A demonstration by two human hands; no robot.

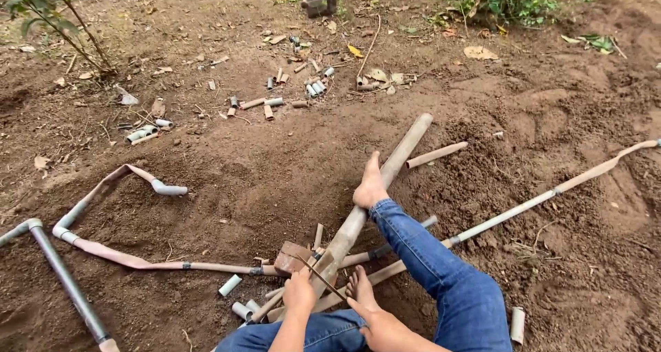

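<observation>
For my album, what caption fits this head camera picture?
Seated on bare soil, a left hand saws a thick pipe pinned underfoot.

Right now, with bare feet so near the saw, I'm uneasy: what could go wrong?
The thin saw blade in the left hand crosses the thick pipe beside a bare foot; a slip could cut the toes. The pipe is pinned only by the other foot, so it may roll.

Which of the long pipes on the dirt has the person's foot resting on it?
The thick tan pipe running diagonally up the middle; a bare foot rests on it, unlike the thinner pipes lying around.
</observation>
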